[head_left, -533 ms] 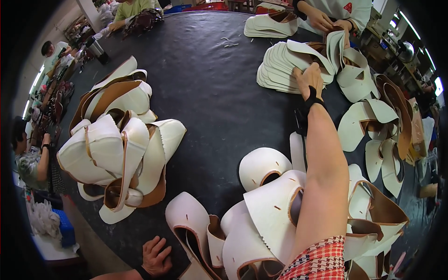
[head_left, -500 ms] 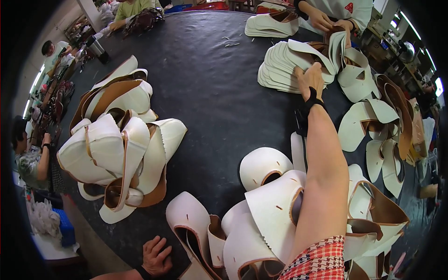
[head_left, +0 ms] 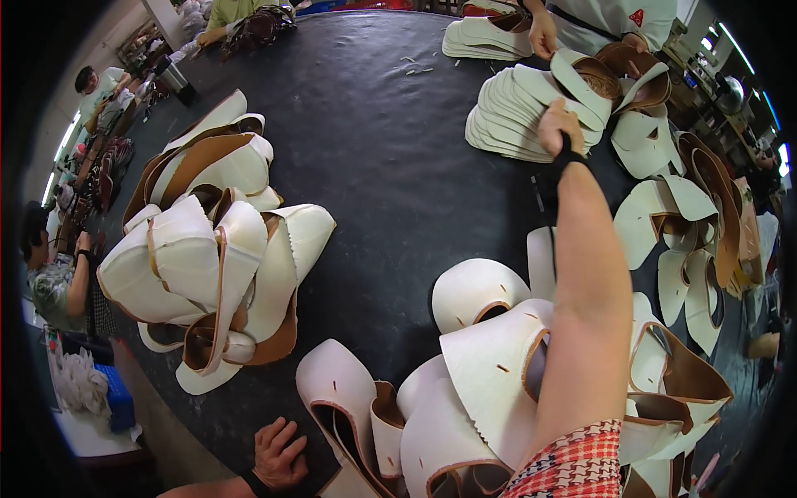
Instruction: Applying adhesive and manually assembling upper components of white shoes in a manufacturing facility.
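Observation:
At the far right of the dark table, my right hand (head_left: 558, 126) has its fingers closed at the edge of a stack of white, brown-backed shoe uppers (head_left: 506, 116); its fingertips are partly hidden. The top upper (head_left: 584, 93) leans up beside my fingers. My left hand (head_left: 279, 455) rests on the tabletop near the front edge, fingers spread and holding nothing. Between my arms lies a heap of stitched white uppers (head_left: 490, 365) with brown edges and small slits. My right forearm covers part of that heap.
A second pile of white uppers (head_left: 199, 266) stands at the left of the table (head_left: 374, 166). More uppers (head_left: 656, 216) line the right edge. Across from me, a co-worker's hand (head_left: 543, 33) is close to the stack. Other people work beyond the table's left side.
My right hand has shifted slightly right and away from me. The co-worker's hands have moved apart, and the uppers near them now lie opened with brown insides showing. My left hand has stayed put.

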Available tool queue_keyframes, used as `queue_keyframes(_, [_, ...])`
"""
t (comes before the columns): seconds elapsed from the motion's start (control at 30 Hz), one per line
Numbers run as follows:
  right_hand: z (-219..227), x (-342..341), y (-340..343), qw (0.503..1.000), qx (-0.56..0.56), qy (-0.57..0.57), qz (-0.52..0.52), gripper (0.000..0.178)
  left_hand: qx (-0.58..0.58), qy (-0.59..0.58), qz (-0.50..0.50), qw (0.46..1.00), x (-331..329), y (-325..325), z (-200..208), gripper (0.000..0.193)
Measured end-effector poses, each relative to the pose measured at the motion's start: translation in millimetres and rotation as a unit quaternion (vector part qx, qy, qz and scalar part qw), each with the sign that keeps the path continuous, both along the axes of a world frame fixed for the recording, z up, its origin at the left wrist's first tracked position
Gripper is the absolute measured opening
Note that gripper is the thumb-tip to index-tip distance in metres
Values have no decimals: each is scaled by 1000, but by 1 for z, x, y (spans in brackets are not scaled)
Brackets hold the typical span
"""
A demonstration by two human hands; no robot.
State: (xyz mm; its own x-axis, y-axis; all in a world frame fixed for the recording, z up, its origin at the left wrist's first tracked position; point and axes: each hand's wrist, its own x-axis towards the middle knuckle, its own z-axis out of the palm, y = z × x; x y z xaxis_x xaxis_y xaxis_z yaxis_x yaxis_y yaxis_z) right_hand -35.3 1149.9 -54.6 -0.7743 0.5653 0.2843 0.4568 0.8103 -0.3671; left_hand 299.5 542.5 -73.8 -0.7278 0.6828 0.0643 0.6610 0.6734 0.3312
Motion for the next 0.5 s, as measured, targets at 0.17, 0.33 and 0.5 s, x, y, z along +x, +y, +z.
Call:
queue_keyframes(0.17, [-13, 4, -48, 983, 181, 5, 0, 37, -13, 5, 1, 1000, 2, 0, 4, 46])
queue_keyframes(0.33, [3, 14, -44, 994, 105, -9, 37, 30, -1, -2, 8, 1000, 0, 5, 6, 46])
queue_keyframes(0.5, [10, 29, 36, 964, 131, 232, 17, 26, -10, 16, 8, 1000, -4, 6, 3, 45])
